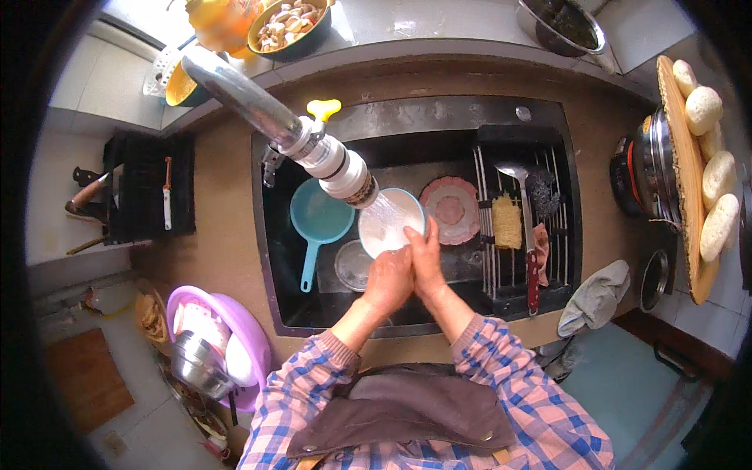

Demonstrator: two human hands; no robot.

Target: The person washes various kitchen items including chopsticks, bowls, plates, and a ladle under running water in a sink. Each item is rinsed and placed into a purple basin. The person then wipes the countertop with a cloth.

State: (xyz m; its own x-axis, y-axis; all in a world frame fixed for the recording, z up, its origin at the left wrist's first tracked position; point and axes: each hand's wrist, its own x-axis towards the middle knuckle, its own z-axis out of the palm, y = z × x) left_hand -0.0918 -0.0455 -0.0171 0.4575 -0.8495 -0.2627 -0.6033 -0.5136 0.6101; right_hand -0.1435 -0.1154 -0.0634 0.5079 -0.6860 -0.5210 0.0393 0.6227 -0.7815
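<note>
Water runs from the faucet's white spray head (351, 179) into a white bowl (382, 229) with a blue rim, over the black sink. My right hand (427, 255) holds the bowl's lower right side, its thumb on the inside. My left hand (390, 275) is against the bowl's near edge, touching my right hand; its fingers are bent and whether they grip the rim cannot be told. A light-blue dipper (322, 212) lies in the sink left of the bowl. A clear round dish (352, 265) is partly beneath the bowl, and a pink scalloped plate (450, 210) lies to its right.
A rack (487, 258) on the sink's right holds a loofah sponge (506, 222), a red-handled spatula (532, 276) and a steel scourer (544, 192). A grey cloth (594, 298) lies at the counter edge. A purple basin (252, 338) with dishes stands lower left. Buns rest on a wooden board (681, 176) at right.
</note>
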